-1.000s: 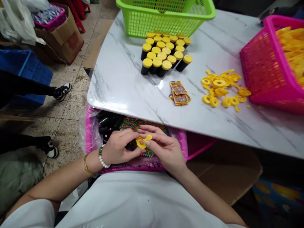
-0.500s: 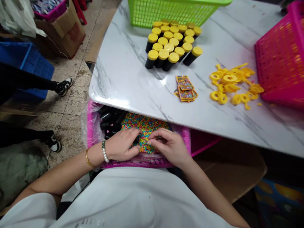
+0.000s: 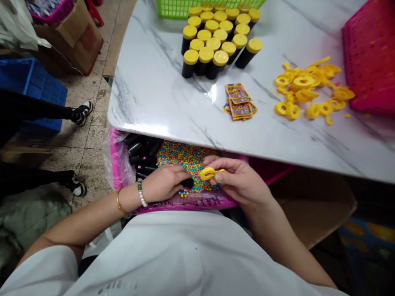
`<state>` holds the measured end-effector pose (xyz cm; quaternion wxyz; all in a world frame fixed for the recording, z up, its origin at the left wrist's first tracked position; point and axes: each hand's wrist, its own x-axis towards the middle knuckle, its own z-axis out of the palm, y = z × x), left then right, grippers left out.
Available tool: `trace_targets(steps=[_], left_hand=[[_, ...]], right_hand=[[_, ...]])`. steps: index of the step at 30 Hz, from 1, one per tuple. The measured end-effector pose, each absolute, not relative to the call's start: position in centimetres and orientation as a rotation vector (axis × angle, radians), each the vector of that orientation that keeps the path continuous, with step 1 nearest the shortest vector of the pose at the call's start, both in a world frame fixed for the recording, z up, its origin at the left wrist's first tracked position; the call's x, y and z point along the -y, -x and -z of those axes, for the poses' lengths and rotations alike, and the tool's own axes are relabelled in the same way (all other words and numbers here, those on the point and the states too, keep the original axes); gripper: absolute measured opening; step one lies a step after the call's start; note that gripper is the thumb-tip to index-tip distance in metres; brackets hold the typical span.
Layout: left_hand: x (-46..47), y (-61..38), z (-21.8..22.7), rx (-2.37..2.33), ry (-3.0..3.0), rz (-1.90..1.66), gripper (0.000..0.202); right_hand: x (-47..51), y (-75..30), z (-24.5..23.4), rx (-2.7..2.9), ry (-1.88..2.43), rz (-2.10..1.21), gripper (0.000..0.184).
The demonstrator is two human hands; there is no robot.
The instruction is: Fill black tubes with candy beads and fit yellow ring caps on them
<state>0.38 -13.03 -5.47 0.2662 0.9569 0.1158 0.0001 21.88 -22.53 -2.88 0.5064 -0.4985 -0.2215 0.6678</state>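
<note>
My left hand (image 3: 165, 183) is closed round a black tube (image 3: 187, 183), held low over small multicoloured candy beads (image 3: 182, 157) in a pink basket (image 3: 115, 158) on my lap. My right hand (image 3: 240, 181) pinches a yellow cap (image 3: 207, 173) with a tab, just right of the tube's mouth. Loose black tubes (image 3: 140, 154) lie in the basket's left half. On the marble table (image 3: 160, 94) stand several capped black tubes (image 3: 216, 43), a small stack of printed stickers (image 3: 239, 102) and a heap of yellow caps (image 3: 308, 92).
A green basket (image 3: 173, 8) sits at the table's far edge and a pink basket (image 3: 370, 57) at the right. A blue crate (image 3: 31, 86) and cardboard box (image 3: 74, 37) stand on the floor at left, near another person's shoes (image 3: 80, 112). A cardboard box (image 3: 324, 201) lies under the table.
Both hands dipped to the candy beads, then rose a little. My right hand has drawn right with the yellow cap showing again. The view tilted downward.
</note>
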Motion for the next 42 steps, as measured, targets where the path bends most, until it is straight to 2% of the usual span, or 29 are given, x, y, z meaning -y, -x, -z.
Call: trace_targets(steps=[4,8,11,15,16,22,24,27,31,37,42], left_hand=[[12.5,0.0,5.6,-0.601,-2.762,-0.109,0.03],[13.0,-0.6,6.0,-0.327,-2.739,0.102,0.024],[13.2,-0.7,5.9,-0.292,-2.476,0.041,0.023],[12.7,-0.1,5.5,-0.635,-2.233,-0.03,0.062],[12.5,0.1,5.4,-0.669,-2.246,0.003,0.066],[12.1,0.4,5.6,-0.417,-2.516,0.265,0.045],[12.1,0.3,5.5,-0.456,-2.623,0.28,0.041],[12.3,0.1,5.3,-0.425,-2.821,0.173,0.021],[13.0,-0.6,5.6,-0.218,-2.926,-0.029,0.022],[14.9,-1.7,6.6,-0.188,-2.773,0.073,0.029],[13.4,-1.1,5.9,-0.199,-2.448,-0.225,0.022]], right_hand=[[22.8,-22.5,2.9,0.567,1.278,-1.467,0.019],[22.7,-22.0,3.0,0.676,1.34,-1.348,0.018],[22.5,-21.5,2.9,0.686,1.348,-1.43,0.023],[22.5,-21.5,2.6,0.588,1.342,-1.503,0.03],[22.5,-21.6,2.5,0.565,1.338,-1.488,0.03],[22.6,-21.7,2.5,0.565,1.327,-1.494,0.026],[22.6,-21.5,2.7,0.572,1.318,-1.504,0.027],[22.4,-21.3,2.8,0.556,1.318,-1.491,0.029],[22.1,-21.0,2.7,0.538,1.302,-1.47,0.03],[22.0,-20.7,2.8,0.53,1.295,-1.477,0.03],[22.1,-21.0,2.8,0.526,1.298,-1.47,0.03]])
